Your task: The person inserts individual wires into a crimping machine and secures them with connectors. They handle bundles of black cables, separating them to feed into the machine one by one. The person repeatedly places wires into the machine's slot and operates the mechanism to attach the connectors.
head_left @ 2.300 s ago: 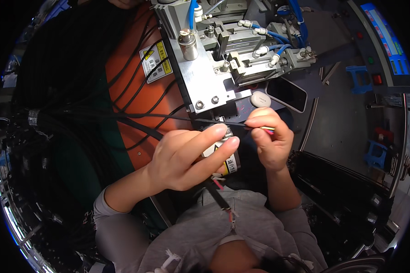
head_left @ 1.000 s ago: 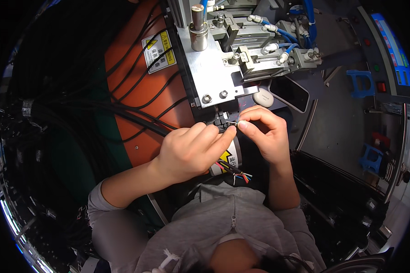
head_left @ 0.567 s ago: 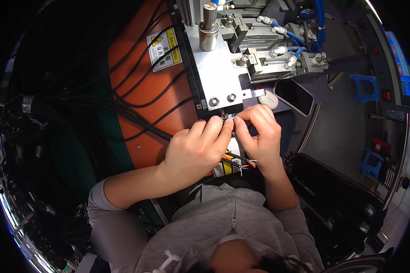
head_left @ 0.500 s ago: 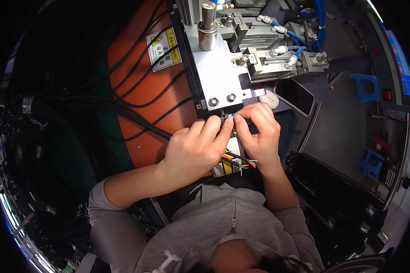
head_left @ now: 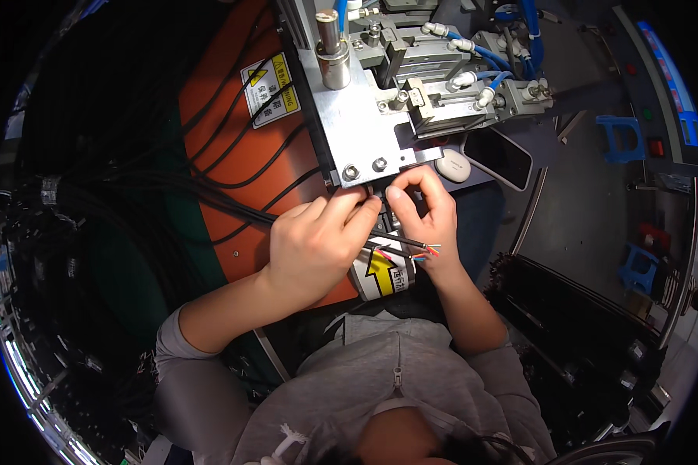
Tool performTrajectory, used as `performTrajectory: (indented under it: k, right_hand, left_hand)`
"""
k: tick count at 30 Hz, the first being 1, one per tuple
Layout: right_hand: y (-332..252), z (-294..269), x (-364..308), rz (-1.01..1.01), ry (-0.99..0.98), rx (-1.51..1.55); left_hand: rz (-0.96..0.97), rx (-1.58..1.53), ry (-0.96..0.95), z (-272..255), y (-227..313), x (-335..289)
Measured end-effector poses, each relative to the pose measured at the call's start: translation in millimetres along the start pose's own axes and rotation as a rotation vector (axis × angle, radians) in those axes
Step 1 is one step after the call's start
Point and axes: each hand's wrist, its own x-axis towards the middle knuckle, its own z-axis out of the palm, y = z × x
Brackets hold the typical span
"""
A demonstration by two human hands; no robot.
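Note:
Just below the front edge of the metal plate (head_left: 361,128), my left hand (head_left: 314,236) is closed, its thumb and fingertips pressed together around a black cable. Other black cables (head_left: 399,239) pass beneath that hand. Their stripped ends, with thin red, white and blue wires (head_left: 429,251), come out on its right, in front of my right wrist. My right hand (head_left: 430,213) curls its thumb and index finger together at the plate's front corner. What sits between those fingertips is too small and too shaded to make out.
Clamping cylinders (head_left: 450,108) with blue air hoses (head_left: 492,58) fill the machine's right side. A white round case (head_left: 452,165) and a phone (head_left: 498,159) lie beside it. A yellow-arrow label (head_left: 381,275) is below my hands; a thick black cable bundle (head_left: 50,190) hangs left.
My fingertips have moved apart slightly, and the wires formerly between them are hidden from sight. The loose cable ends now reach farther right and higher. The machine appears shifted a little left.

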Motion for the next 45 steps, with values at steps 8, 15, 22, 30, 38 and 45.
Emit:
performTrajectory:
  k: [8,15,22,30,38,45]
  right_hand:
    - [5,-19,2,-0.129,-0.037,0.315]
    - [-9,-41,-3,-0.344,-0.210,0.421]
    - [-32,-26,-7,-0.342,-0.167,0.403]
    - [-38,-7,-5,-0.647,0.085,-0.041]
    - [-38,-5,-6,-0.348,0.069,0.232]
    - [-46,-19,0,-0.410,-0.042,-0.151]
  left_hand:
    - [-0.126,0.092,-0.204,-19,9,-2]
    - [0.079,-0.088,0.046,-18,-3,9]
    - [0.164,-0.273,0.129,-19,0,4]
    - [0.056,-0.354,0.203,-21,3,10]
    - [-0.021,-0.363,0.120,-23,6,6]
    - [0.061,-0.148,0.052,-20,1,3]
